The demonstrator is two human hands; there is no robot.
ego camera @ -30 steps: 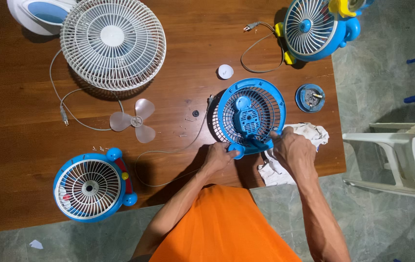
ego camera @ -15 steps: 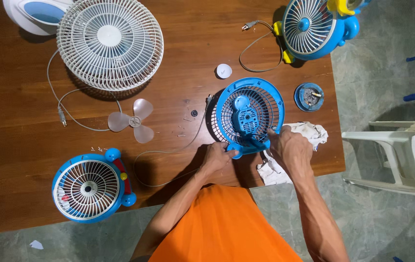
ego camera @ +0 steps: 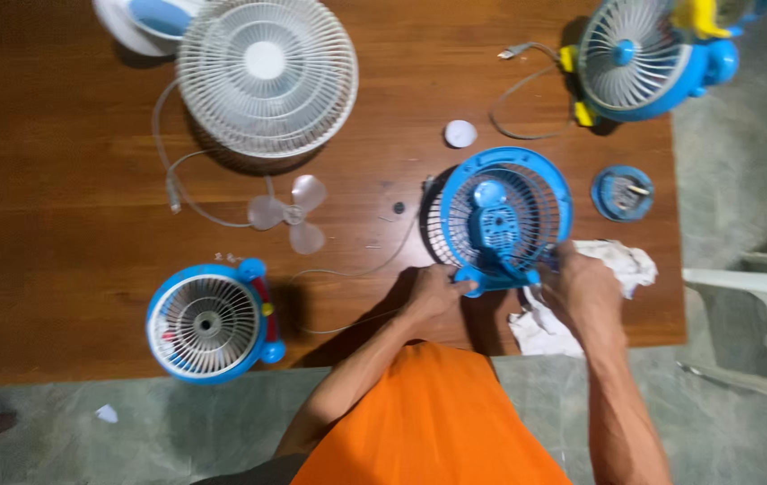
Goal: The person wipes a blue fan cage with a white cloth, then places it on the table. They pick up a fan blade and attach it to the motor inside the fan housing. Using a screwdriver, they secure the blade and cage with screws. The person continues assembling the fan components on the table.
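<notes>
Now left hand [ego camera: 435, 292] and right hand [ego camera: 581, 286] grip blue fan [ego camera: 502, 220]

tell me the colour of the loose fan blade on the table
Translucent pale pink fan blade, clearest in the head view.

The table [ego camera: 60, 162] is brown wood, smooth with a soft sheen. The blue fan shell [ego camera: 502, 220] near its front edge looks like glossy moulded plastic, its grille thin pale bars (metal or plastic, cannot tell). Under the right hand [ego camera: 583, 292] lies a crumpled white cloth [ego camera: 621, 262], matt and stained. The loose fan blade [ego camera: 291, 214] is translucent plastic; the white fan [ego camera: 266, 74] has a matt plastic grille
</notes>
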